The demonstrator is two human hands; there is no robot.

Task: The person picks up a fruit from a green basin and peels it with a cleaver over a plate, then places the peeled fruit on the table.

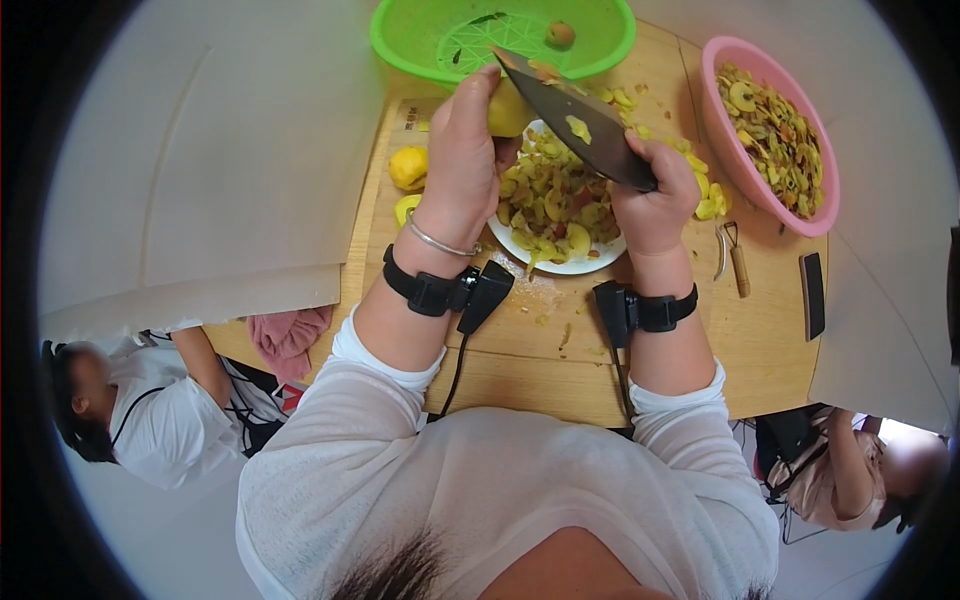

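Note:
My left hand [458, 150] is wrapped around a peeled yellow fruit [508, 112] of a kind I cannot make out. In my right hand [656, 200] is the handle end of a broad, dark kitchen knife [595, 125]. Its blade slants up to the left, the tip close to the fruit, with bits of yellow flesh stuck on it. Beneath both hands lies a white plate [580, 266] heaped with peels and scraps. Two more peeled yellow fruits, one whole [408, 168] and one partly hidden [406, 209], rest left of my left wrist.
A green plastic basket [600, 62] at the back holds one unpeeled fruit [560, 36]. The pink basin [716, 95] at right is full of peelings. A peeler [739, 262], a curved metal piece [721, 254] and a dark phone [812, 297] lie right. People sit at both sides.

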